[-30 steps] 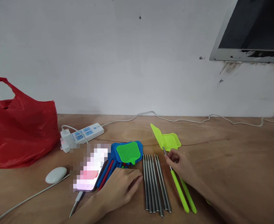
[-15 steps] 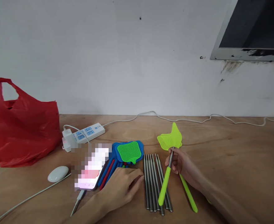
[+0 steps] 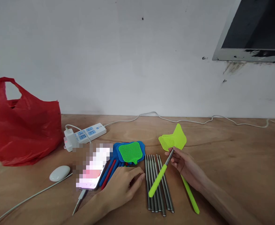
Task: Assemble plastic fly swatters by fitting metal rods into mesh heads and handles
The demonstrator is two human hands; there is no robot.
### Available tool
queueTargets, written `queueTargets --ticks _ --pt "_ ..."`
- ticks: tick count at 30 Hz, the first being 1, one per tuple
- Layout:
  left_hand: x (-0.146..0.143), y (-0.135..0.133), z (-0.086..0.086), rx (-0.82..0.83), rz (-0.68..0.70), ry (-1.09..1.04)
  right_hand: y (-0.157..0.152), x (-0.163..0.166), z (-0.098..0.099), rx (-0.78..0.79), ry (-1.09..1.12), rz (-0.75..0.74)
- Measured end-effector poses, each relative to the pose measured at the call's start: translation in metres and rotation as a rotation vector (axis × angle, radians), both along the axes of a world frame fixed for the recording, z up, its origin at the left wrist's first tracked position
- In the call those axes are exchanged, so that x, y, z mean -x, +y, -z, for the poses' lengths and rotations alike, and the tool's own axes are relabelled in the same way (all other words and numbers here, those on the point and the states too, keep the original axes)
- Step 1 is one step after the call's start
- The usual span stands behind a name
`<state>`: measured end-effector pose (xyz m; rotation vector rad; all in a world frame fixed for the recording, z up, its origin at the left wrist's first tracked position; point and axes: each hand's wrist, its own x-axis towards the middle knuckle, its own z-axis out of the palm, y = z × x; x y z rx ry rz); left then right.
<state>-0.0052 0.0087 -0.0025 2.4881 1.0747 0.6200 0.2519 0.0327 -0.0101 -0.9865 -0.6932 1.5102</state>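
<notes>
My right hand (image 3: 185, 162) is closed around the metal shaft of a yellow-green fly swatter (image 3: 158, 181), its handle slanting down to the left over several metal rods (image 3: 154, 187). Beyond the fingertips are overlapping yellow-green swatter heads (image 3: 179, 137); which head belongs to the held shaft is hard to see. Another yellow-green handle (image 3: 190, 195) lies under my right wrist. My left hand (image 3: 123, 186) rests on the table beside the rods, fingers loosely bent, thumb and forefinger apart, nothing visible in them. Behind it lie stacked blue swatters (image 3: 140, 147) with a green swatter head (image 3: 130, 153) on top.
A lit phone (image 3: 96, 168) with a charging cable lies left of the swatters. Farther left are a white oval mouse-like object (image 3: 59, 173), a power strip (image 3: 91, 132) and a red plastic bag (image 3: 25, 125). A white cord (image 3: 184, 120) runs along the wall.
The held swatter's handle has swung left and tilted flatter across the rods. The upper yellow-green head has turned and shifted slightly right. My left hand stays put.
</notes>
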Motion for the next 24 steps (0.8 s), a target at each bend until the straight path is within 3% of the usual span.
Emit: queueTargets --ticks 10,18,24 --pt "0.000 -0.003 -0.006 0.101 0.068 0.019 -0.005 0.012 0.005 -0.048 0.063 -0.070" --pt "-0.002 -0.002 0.003 0.154 0.022 0.004 -0.018 0.023 -0.001 -0.103 0.059 -0.343" --pt "-0.004 -0.005 -0.002 0.164 -0.017 -0.037 -0.021 0.026 -0.002 -0.143 0.005 -0.337"
